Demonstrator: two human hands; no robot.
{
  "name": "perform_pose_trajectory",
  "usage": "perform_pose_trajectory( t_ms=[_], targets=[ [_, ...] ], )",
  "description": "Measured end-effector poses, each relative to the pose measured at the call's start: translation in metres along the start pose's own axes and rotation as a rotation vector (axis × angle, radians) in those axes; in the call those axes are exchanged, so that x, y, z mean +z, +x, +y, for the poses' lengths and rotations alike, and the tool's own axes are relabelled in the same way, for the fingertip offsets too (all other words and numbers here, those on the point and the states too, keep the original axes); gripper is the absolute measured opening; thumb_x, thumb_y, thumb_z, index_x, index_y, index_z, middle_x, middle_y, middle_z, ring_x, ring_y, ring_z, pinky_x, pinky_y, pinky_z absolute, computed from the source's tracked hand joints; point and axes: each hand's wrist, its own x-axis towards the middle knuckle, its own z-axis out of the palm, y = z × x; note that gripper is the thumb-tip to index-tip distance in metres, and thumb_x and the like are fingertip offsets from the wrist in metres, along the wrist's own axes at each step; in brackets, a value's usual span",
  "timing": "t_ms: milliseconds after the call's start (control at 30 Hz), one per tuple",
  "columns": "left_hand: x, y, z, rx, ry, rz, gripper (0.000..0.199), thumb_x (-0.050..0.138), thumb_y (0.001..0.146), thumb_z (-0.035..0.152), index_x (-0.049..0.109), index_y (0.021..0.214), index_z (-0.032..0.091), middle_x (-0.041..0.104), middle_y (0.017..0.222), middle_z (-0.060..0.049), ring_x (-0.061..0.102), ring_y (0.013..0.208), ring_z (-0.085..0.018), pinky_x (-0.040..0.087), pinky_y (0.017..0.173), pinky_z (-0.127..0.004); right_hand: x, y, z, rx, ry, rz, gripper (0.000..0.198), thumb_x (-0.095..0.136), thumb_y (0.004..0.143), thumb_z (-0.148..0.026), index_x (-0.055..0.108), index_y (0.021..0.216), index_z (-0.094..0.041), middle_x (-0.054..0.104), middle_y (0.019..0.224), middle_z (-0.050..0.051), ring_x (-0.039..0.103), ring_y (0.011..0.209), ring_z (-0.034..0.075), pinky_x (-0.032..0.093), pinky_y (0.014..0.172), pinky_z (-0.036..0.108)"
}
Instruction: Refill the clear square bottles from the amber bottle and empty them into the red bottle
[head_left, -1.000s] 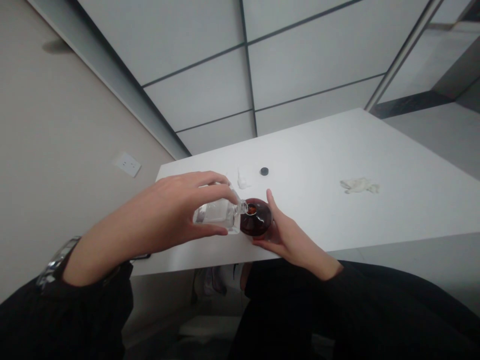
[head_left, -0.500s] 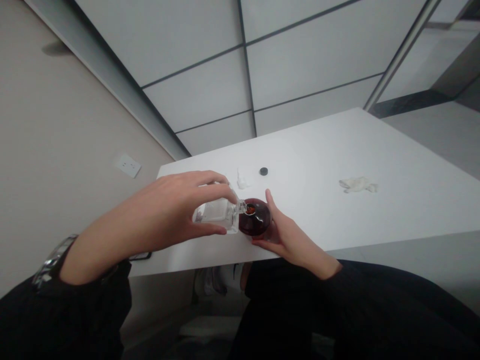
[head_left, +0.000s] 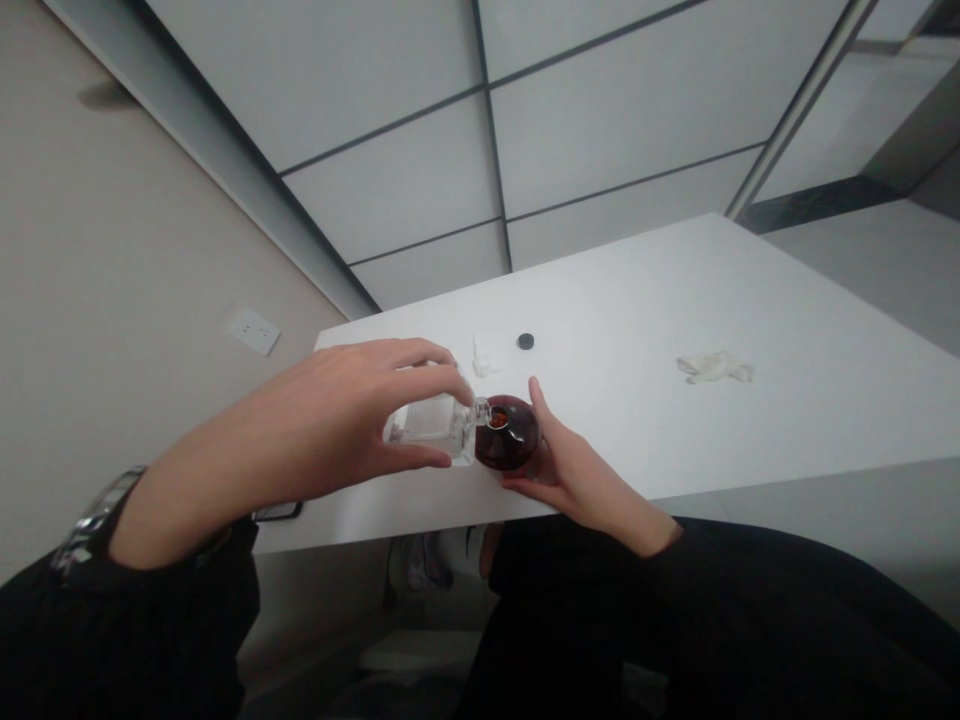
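Note:
My left hand [head_left: 352, 410] is closed around a clear glass bottle [head_left: 435, 425], tipped on its side with its neck pointing right. The bottle's mouth meets the opening of a dark red-brown round vase [head_left: 514, 445]; whether liquid is flowing cannot be made out. Something orange shows inside the vase's opening. Wrapped about the vase's right side and lower front is my right hand [head_left: 570, 470], thumb up along its far side. Beyond the vase lie a small dark round cap [head_left: 526, 341] and a clear or white plastic piece [head_left: 484, 360].
Both hands work over the white table [head_left: 637, 300]. A crumpled white cloth [head_left: 715, 367] lies on its right part. A dark-edged flat object [head_left: 279, 511] shows at the near left edge, under my forearm. A wall with a socket [head_left: 255, 331] stands left; panelled doors rise behind.
The bottle and vase hold nearly the same pose, neck at the opening. The whole view has shifted very slightly; otherwise no clear movement shows.

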Motion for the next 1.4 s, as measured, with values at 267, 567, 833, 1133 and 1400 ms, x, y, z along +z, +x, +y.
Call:
perform_pose_trajectory(
  t_ms=[267, 567, 833, 1133, 1400],
  targets=[
    [-0.0002, 0.0004, -0.0017, 0.01, 0.008, 0.005, 0.031, 0.075, 0.095, 0.043, 0.072, 0.124, 0.031, 0.074, 0.133, -0.006, 0.072, 0.114, -0.027, 0.057, 0.094, -0.038, -0.0011, 0.0003, 0.0, 0.004, -0.006, -0.011, 0.125, 0.078, 0.094, -0.037, -0.022, 0.169, -0.035, 0.05, 0.166, 0.018, 0.056, 0.147, 0.037, 0.047, 0.118, 0.065],
    [-0.002, 0.0004, 0.0, 0.014, 0.011, -0.006, 0.03, 0.073, 0.096, 0.044, 0.072, 0.124, 0.032, 0.073, 0.134, -0.006, 0.072, 0.113, -0.026, 0.058, 0.09, -0.036, -0.0013, 0.0008, -0.0008, 0.003, -0.014, -0.01, 0.124, 0.077, 0.094, -0.038, -0.022, 0.169, -0.035, 0.051, 0.165, 0.018, 0.055, 0.148, 0.037, 0.047, 0.118, 0.064],
    [-0.0022, 0.0011, -0.0006, 0.005, 0.01, -0.015, 0.032, 0.073, 0.096, 0.048, 0.073, 0.123, 0.032, 0.075, 0.131, -0.006, 0.073, 0.113, -0.027, 0.058, 0.093, -0.037, -0.0012, 0.0013, 0.0003, 0.028, 0.001, -0.012, 0.127, 0.079, 0.093, -0.039, -0.021, 0.17, -0.033, 0.054, 0.163, 0.018, 0.057, 0.146, 0.038, 0.047, 0.118, 0.064],
    [-0.003, 0.0014, -0.0006, 0.002, 0.023, -0.022, 0.034, 0.073, 0.095, 0.05, 0.072, 0.125, 0.032, 0.075, 0.13, -0.006, 0.073, 0.114, -0.027, 0.058, 0.092, -0.038, -0.0015, 0.0012, -0.0002, 0.018, -0.001, -0.013, 0.126, 0.078, 0.094, -0.038, -0.023, 0.169, -0.036, 0.05, 0.166, 0.018, 0.056, 0.148, 0.037, 0.047, 0.118, 0.065],
    [-0.0056, 0.0038, 0.0011, -0.003, 0.015, -0.029, 0.034, 0.072, 0.095, 0.052, 0.072, 0.123, 0.033, 0.076, 0.129, -0.005, 0.073, 0.107, -0.026, 0.057, 0.086, -0.036, -0.0017, 0.0012, -0.0009, 0.017, 0.0, -0.016, 0.126, 0.079, 0.093, -0.038, -0.021, 0.169, -0.035, 0.052, 0.164, 0.018, 0.056, 0.147, 0.039, 0.047, 0.118, 0.066]
  ],
)
